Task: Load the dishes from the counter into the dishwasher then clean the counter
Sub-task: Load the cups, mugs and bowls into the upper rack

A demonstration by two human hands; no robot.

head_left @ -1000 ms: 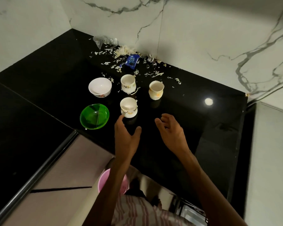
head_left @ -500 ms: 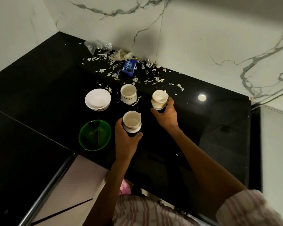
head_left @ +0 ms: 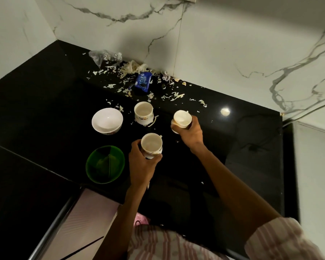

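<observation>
Black counter (head_left: 233, 156), head view: left hand (head_left: 142, 166) wrapped round near cup (head_left: 151, 145), right hand (head_left: 190, 133) clamped on far cup (head_left: 182, 119). Nothing loaded yet, I'd say. Left w/ third cup (head_left: 143, 113), white bowl (head_left: 107, 120), green bowl (head_left: 105, 164), then scraps (head_left: 131, 69) & blue wrapper (head_left: 143, 82). Dishwasher not in view.
</observation>
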